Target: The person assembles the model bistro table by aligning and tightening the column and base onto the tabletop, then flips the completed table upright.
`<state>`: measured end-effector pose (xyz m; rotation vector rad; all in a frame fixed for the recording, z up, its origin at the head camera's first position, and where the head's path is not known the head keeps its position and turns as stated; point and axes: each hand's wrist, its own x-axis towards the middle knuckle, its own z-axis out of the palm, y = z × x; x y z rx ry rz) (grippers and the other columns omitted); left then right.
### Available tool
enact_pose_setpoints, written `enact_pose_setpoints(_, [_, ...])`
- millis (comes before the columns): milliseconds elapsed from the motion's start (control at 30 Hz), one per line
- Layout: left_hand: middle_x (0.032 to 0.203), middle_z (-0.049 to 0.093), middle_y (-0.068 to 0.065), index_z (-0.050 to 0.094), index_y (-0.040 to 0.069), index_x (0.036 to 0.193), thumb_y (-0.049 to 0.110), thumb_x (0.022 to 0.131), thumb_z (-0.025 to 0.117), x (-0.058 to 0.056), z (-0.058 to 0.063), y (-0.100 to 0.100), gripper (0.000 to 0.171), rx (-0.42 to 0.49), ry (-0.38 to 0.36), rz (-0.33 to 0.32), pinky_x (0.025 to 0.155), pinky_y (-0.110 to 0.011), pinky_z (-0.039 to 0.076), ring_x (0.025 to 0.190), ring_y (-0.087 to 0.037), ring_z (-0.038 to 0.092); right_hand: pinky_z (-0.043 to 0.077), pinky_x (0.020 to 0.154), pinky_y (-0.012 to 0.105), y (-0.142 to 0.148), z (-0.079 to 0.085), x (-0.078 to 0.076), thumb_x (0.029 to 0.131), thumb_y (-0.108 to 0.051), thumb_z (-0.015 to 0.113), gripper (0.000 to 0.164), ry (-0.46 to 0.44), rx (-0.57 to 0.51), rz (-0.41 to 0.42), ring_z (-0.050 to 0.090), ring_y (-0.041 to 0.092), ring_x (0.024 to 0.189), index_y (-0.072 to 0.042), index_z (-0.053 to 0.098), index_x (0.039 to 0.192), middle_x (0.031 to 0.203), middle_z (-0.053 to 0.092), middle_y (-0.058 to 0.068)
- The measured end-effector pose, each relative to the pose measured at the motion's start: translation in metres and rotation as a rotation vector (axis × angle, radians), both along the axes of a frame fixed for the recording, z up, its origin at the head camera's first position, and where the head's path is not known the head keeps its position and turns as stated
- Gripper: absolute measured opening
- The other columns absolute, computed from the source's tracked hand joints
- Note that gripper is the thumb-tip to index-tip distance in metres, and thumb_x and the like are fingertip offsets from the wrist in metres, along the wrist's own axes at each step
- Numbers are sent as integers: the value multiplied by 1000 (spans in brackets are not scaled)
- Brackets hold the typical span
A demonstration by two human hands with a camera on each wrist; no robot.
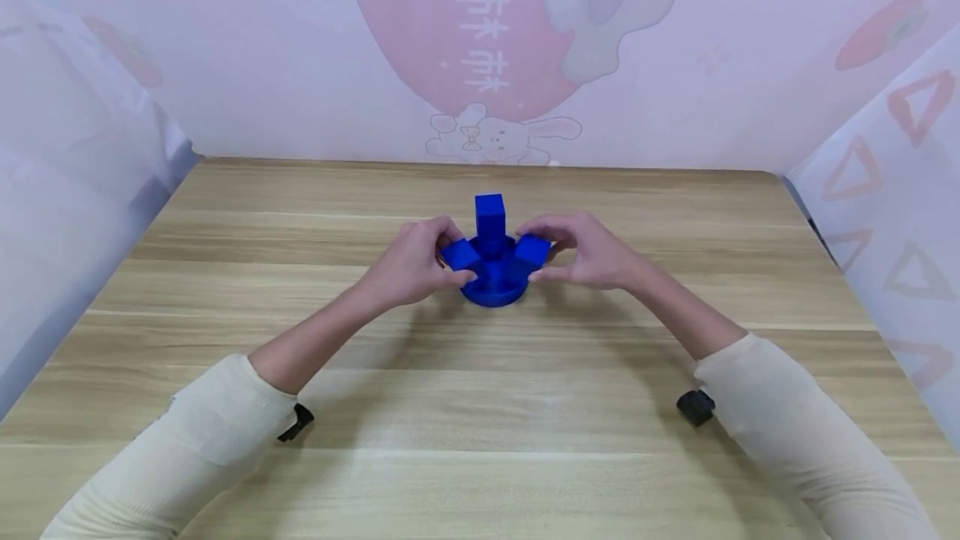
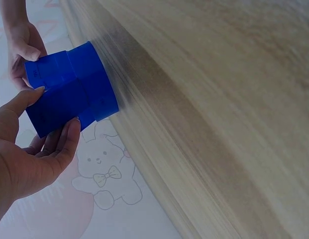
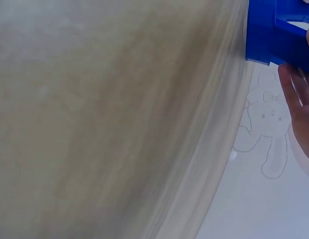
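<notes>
A blue object stands on the table, made up of a round base [image 1: 492, 298] and three square-ended blocks that rise from it. The rear block [image 1: 491, 211] points straight up, with neither hand on it. My left hand [image 1: 412, 265] pinches the left block [image 1: 461, 254] between thumb and fingertips; in the left wrist view that block [image 2: 57, 107] shows its flat side. On the other side, the right block [image 1: 533, 249] leans outward, and my right hand [image 1: 596, 252] grips it by thumb and fingers. Part of the right hand [image 3: 302, 104] is cut off in the right wrist view.
The wood-grain table [image 1: 480, 407] stretches around the blue object. A pale printed curtain [image 1: 262, 65] with a rabbit drawing hangs behind its far edge, with more cloth at both sides. Small black devices [image 1: 696, 407] sit at the sleeves' undersides.
</notes>
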<state>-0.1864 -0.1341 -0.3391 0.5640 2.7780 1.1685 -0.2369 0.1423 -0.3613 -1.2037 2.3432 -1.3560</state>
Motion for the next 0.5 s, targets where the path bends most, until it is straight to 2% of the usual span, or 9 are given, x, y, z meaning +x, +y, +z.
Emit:
enact_pose_setpoints(133, [93,71,-15,64,-6,105,11,83,87,1,0,1,36,-4,-14,3,70,-31,56,78,-23,65,62,77,43,-4,1,11,80,-7,89,49,29,36,-143,72,29,92,9,66,120,110,73,19])
enact_pose_setpoints(267, [93,71,-15,64,-6,106,11,83,87,2,0,1,36,-8,-19,6,70,-31,56,78,-23,65,58,70,34,-10,5,20,81,-19,91,37,80,103,-282,69,24,85,-1,69,105,95,74,10])
enact_pose_setpoints(367, [92,71,-15,64,-6,106,11,83,87,2,0,2,36,-6,-13,6,68,-30,56,76,-22,64,56,68,32,-12,6,23,81,-20,91,33,103,129,-329,69,23,85,-3,69,99,91,74,8])
enact_pose_setpoints(500, [88,70,-14,65,-6,106,11,82,88,3,1,3,37,-2,1,18,66,-30,55,73,-22,64,55,69,34,-13,5,25,82,-19,89,31,106,123,-351,70,25,84,-3,68,96,89,74,8])
